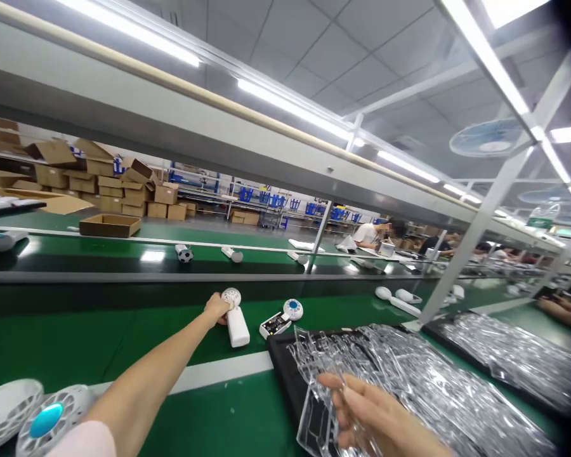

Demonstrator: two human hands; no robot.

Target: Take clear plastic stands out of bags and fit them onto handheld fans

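Observation:
My left hand [216,309] reaches forward over the green work surface, its fingers closed around the neck of a white handheld fan [238,328] with a round grille head. Beside that fan lies another handheld fan [276,324], its handle uncovered so a dark circuit board shows and its head marked with a blue centre. Nearer to me, my right hand [368,409] pinches a clear plastic part [309,416] above a black tray [285,368]. Many similar clear plastic parts [409,374] lie heaped in the tray.
Two larger round fan heads [52,419] sit at the near left. Beyond a dark rail, a belt [124,254] carries several white fans. A slanted metal post [476,197] rises at right, near a second tray [438,330]. Co-workers sit farther along the line.

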